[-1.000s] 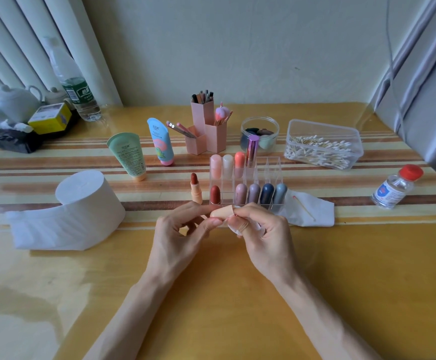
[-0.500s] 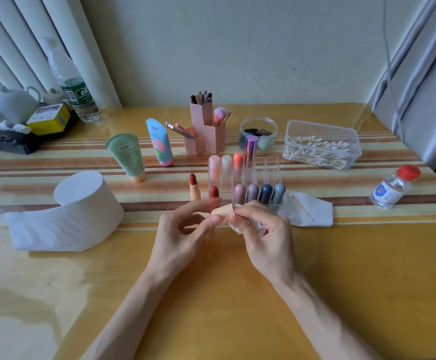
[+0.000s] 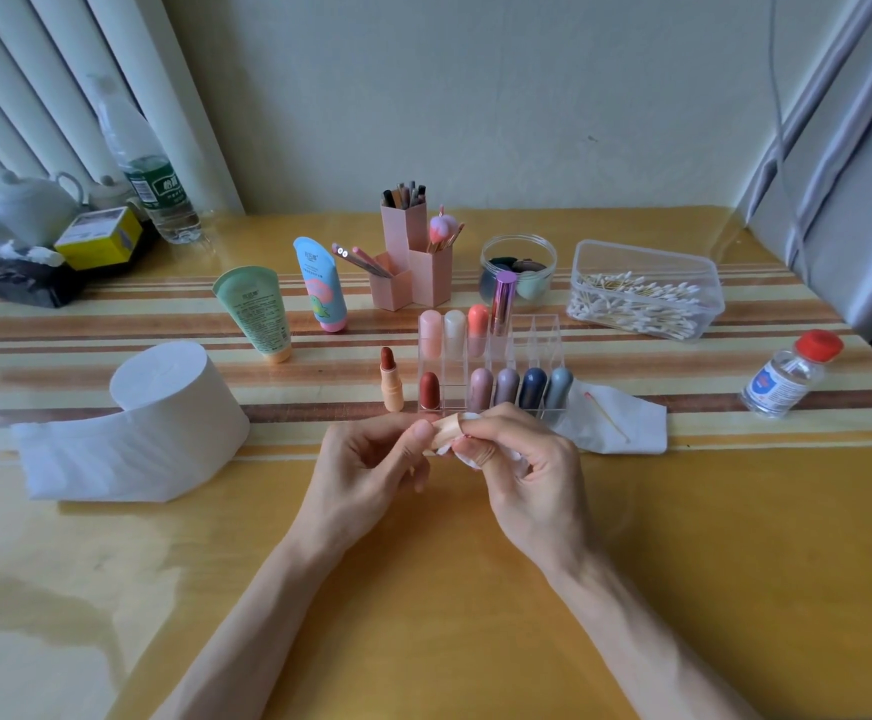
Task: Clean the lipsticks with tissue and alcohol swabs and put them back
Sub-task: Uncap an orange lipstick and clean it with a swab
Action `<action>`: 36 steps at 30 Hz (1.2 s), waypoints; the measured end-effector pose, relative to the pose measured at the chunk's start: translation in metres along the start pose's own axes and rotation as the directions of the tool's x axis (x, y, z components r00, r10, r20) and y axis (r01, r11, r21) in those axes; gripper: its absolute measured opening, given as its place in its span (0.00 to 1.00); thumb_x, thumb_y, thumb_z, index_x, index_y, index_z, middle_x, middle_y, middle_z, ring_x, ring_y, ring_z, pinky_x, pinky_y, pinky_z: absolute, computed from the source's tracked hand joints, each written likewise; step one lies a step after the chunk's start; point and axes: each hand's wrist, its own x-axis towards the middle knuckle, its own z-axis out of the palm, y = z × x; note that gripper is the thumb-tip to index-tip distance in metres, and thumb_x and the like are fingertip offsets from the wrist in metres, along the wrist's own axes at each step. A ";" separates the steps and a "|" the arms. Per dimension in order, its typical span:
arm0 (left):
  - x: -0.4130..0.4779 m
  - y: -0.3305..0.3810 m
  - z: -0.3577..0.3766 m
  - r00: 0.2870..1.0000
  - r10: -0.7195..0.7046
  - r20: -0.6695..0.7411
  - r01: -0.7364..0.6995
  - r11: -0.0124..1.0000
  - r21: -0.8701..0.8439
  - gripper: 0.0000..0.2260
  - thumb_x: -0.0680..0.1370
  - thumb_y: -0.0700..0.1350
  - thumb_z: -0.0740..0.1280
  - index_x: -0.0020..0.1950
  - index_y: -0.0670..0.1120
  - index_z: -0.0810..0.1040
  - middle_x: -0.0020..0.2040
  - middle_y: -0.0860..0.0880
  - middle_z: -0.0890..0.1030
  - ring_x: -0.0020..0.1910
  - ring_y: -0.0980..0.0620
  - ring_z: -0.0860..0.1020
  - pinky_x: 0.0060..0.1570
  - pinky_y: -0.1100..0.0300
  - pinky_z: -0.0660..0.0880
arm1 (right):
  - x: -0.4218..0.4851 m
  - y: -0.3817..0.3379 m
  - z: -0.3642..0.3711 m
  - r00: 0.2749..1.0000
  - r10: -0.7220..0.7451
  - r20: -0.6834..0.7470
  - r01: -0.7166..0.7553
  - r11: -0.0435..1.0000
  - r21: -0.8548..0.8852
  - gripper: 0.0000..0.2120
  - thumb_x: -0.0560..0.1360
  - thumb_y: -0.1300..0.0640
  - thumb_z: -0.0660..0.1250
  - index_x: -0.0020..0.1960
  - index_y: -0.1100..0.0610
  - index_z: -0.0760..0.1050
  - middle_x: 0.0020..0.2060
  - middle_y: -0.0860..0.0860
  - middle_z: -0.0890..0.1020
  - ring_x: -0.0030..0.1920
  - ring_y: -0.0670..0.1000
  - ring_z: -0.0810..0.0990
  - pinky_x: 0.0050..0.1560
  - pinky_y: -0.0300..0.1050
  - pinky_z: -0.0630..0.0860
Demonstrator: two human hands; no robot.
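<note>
My left hand pinches a peach lipstick cap just in front of the clear organizer. My right hand grips a small piece of white tissue pressed against the cap. An uncapped lipstick with a brown-red bullet stands upright on the table left of the organizer. Several capped lipsticks sit in the organizer's compartments. A used tissue with a cotton swab on it lies to the right.
A toilet paper roll lies at the left. A tub of cotton swabs and an alcohol bottle are at the right. Two tubes, pink pen holders and a jar stand behind.
My hands stay at the same spot; the fingers have shifted slightly around the cap and the tissue shows more under my right fingers.
</note>
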 end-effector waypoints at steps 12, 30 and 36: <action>-0.001 -0.002 -0.003 0.999 0.011 0.030 -0.012 1.000 0.028 0.14 0.82 0.56 0.68 0.54 0.50 0.88 0.30 0.50 0.79 0.27 0.50 0.73 0.30 0.59 0.70 | 0.000 -0.002 0.000 0.998 -0.056 -0.001 0.056 0.996 -0.064 0.07 0.80 0.66 0.71 0.52 0.56 0.85 0.44 0.50 0.86 0.47 0.50 0.86 0.49 0.42 0.83; -0.007 0.004 0.001 0.966 0.223 -0.132 -0.174 0.936 0.305 0.09 0.77 0.44 0.75 0.58 0.49 0.87 0.40 0.56 0.85 0.35 0.53 0.79 0.40 0.60 0.76 | 0.001 -0.001 0.000 0.998 0.064 0.024 -0.064 0.998 -0.009 0.04 0.81 0.57 0.72 0.50 0.51 0.86 0.42 0.47 0.85 0.44 0.51 0.85 0.47 0.44 0.80; -0.004 0.006 0.001 1.000 0.018 -0.001 -0.018 0.997 0.073 0.09 0.83 0.55 0.67 0.55 0.55 0.87 0.32 0.49 0.82 0.30 0.55 0.77 0.34 0.62 0.72 | 0.001 -0.004 -0.003 0.999 -0.034 -0.012 0.034 0.999 -0.037 0.05 0.81 0.63 0.71 0.51 0.58 0.86 0.44 0.49 0.85 0.46 0.51 0.86 0.47 0.43 0.82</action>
